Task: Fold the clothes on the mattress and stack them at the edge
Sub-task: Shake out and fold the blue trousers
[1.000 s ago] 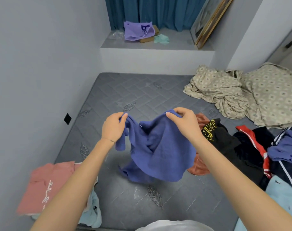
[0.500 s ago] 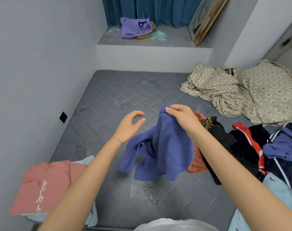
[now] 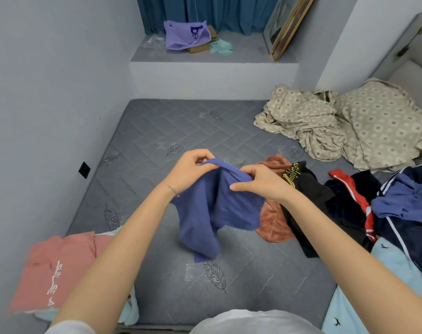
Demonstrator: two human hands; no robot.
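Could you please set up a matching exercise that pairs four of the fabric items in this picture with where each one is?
Things:
1. blue garment
2. pink shirt
3. purple bag
4. patterned sheet

Places:
A. on the ledge below the curtain
B. crumpled at the far right of the mattress
C. held up by the left hand and right hand
D. folded at the mattress's near left edge

Pairs: 1-C, 2-D, 3-A, 4-B
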